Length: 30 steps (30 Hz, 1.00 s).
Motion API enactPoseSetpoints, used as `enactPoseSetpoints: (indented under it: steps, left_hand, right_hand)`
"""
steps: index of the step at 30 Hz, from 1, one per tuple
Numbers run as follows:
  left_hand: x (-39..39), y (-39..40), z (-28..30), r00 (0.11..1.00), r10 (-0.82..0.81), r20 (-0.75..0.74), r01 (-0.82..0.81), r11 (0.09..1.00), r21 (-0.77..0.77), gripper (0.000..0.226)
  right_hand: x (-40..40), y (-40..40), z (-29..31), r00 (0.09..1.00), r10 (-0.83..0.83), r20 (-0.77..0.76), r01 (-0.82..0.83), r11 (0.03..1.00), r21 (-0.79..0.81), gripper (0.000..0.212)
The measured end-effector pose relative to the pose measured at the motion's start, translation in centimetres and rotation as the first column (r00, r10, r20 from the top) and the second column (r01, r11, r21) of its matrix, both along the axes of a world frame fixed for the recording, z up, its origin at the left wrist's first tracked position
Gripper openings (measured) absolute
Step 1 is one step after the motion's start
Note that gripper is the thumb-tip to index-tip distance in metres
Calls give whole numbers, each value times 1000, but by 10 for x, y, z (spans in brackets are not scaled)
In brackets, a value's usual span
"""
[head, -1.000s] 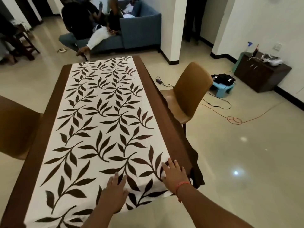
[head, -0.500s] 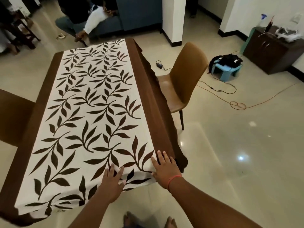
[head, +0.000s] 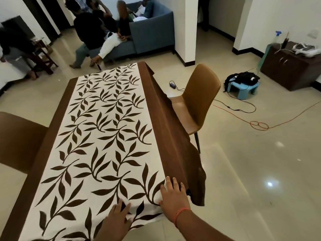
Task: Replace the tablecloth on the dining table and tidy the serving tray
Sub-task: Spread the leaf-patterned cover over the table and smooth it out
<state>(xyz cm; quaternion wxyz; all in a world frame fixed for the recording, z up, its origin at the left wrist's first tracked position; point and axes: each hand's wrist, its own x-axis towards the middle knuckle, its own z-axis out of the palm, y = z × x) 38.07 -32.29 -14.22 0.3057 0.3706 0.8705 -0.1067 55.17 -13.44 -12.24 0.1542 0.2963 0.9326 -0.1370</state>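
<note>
**Both hands flat on the near end of the tablecloth**

The tablecloth (head: 104, 136), white with dark brown leaf sprays and plain brown borders along both long sides, covers the whole dining table (head: 188, 194), of which only a dark bit shows at the near right corner. The right border hangs over the right edge in loose folds. The left hand (head: 116, 221) lies palm down at the near edge, fingers straight and spread on the white panel, gripping nothing. The right hand (head: 174, 199) rests flat near the near right corner, fingers extended where white meets brown, also holding nothing; a red thread band (head: 180, 213) circles its wrist. A tan chair (head: 198, 100) stands just beside the right edge, another chair (head: 19, 141) at the left edge. No serving tray can be made out.
</note>
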Motion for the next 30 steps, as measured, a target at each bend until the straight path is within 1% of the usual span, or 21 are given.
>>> enactPoseSetpoints:
  steps: [5,10,12,15,18,21,24,26,29,30]
  left_hand:
    - [-4,-7,4,998,51,-38,-53,998,-31,71]
    - [-20,-23,16,991,104,-84,-103,995,10,70]
    - [-27,-31,23,990,119,-81,-118,993,13,69]
    - [-42,-50,29,981,189,-53,-186,981,44,66]
    - [-68,-85,24,973,219,-75,-214,974,69,70]
    - [-99,-120,20,964,244,-109,-234,968,93,65]
    - [-142,-167,11,948,281,-150,-258,954,152,66]
    - [-176,-200,5,941,296,-163,-266,947,181,66]
    - [-234,-258,-6,945,263,-192,-236,960,152,62]
    - [-251,-275,-10,948,249,-198,-221,963,156,62]
  right_hand:
    - [-1,-4,-4,1000,16,-21,-17,1000,-15,62]
    - [-25,-15,-6,998,61,-8,-61,998,-28,65]
    - [-40,-21,-5,995,100,-10,-100,995,-17,66]
    - [-68,-34,-3,989,145,-13,-146,989,-27,67]
    - [-105,-59,-5,982,190,-12,-190,981,-29,65]
    - [-142,-91,-12,977,214,-2,-214,977,-25,65]
    - [-188,-133,-25,971,238,-7,-238,970,42,64]
    - [-220,-158,-25,972,230,-41,-226,970,91,67]
    - [-266,-199,-24,983,183,-21,-182,982,50,77]
    - [-278,-208,-23,988,150,-32,-149,988,44,76]
